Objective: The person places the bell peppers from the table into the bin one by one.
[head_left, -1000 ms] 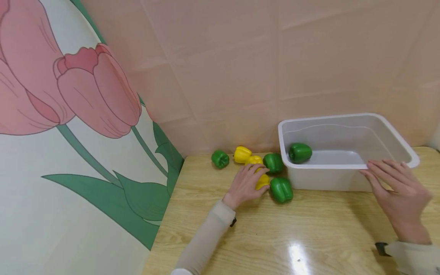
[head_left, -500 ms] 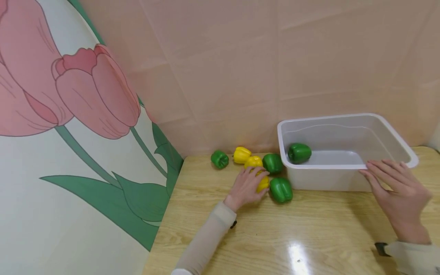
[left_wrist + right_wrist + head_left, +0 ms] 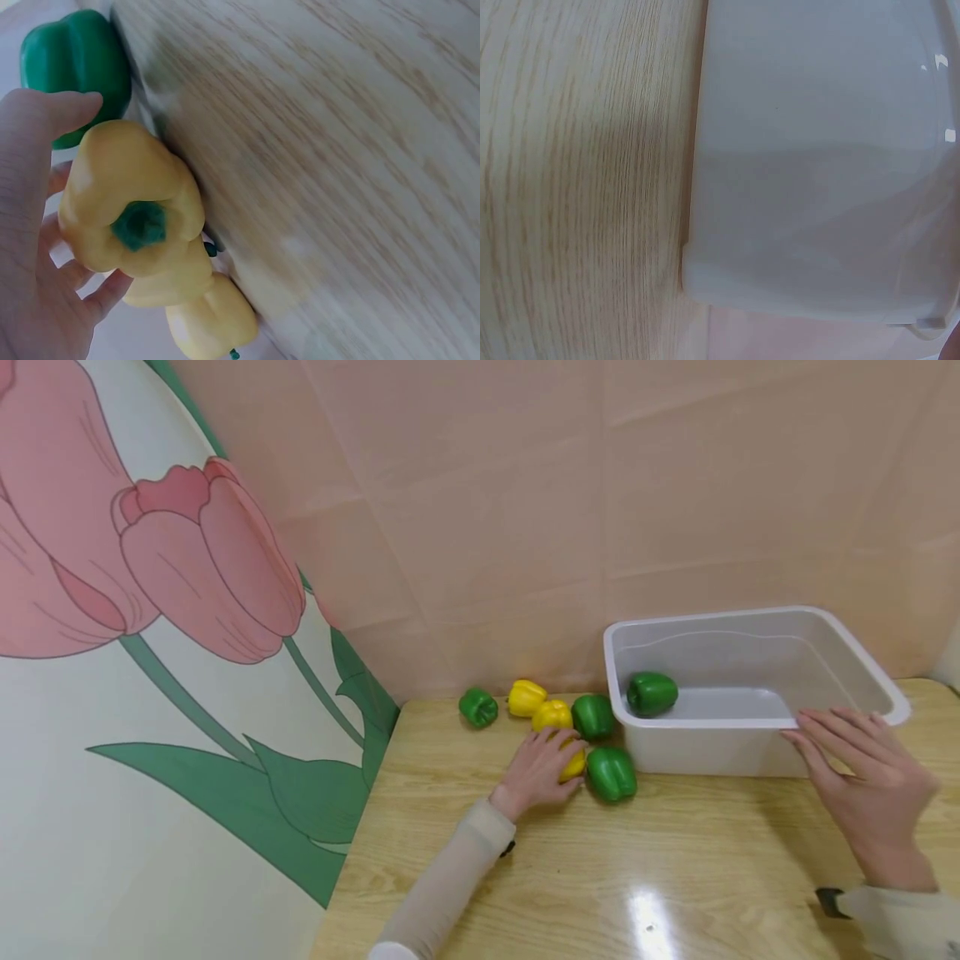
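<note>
Head view: I count four green bell peppers [image 3: 611, 774], one inside the single plastic bin [image 3: 712, 752], and three yellow bell peppers [image 3: 527, 698], all left of it. Right hand [image 3: 870, 781] pinches the bin's rim.

Left wrist view: left hand [image 3: 45, 232] curls round the foremost yellow bell pepper [image 3: 142, 176], stem facing camera, long axis along my sightline.

Right wrist view: bin wall.

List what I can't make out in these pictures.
Front yellow pepper: head view, partly covered by the left hand.
Middle yellow pepper: left wrist view, mostly behind the front one.
Right hand: right wrist view, almost wholly cut off by the right edge.
Tray's near floor: head view, behind its front wall.
</note>
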A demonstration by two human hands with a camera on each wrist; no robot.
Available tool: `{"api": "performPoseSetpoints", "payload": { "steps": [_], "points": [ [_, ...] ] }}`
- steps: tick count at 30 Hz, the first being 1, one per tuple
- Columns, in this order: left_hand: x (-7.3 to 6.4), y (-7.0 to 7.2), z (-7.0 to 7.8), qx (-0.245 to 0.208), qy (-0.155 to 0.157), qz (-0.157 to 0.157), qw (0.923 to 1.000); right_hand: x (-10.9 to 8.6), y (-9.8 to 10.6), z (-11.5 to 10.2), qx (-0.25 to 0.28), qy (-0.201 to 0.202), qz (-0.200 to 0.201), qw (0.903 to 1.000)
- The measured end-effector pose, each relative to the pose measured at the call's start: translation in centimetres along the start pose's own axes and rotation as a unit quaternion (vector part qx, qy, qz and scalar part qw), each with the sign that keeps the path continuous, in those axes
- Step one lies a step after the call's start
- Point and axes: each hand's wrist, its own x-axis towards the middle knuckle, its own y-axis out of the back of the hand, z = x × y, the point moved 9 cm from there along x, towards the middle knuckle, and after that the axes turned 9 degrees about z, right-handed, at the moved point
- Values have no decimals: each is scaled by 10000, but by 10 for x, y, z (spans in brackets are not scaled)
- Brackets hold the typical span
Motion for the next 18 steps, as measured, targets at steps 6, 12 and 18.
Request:
{"api": "performPoseSetpoints", "payload": {
  "steps": [6,12,18],
  "points": [
    [-1,-4,1,44,-63,-159,9998,0,0,0,-48,48,-57,10000],
    [-1,-8,4,162,-180,-179,9995,0,0,1,-51,10,-61,10000],
    [-2,-10,6,340,-314,-139,9988,-1,0,1,-108,31,-54,9999]
  ]
}}
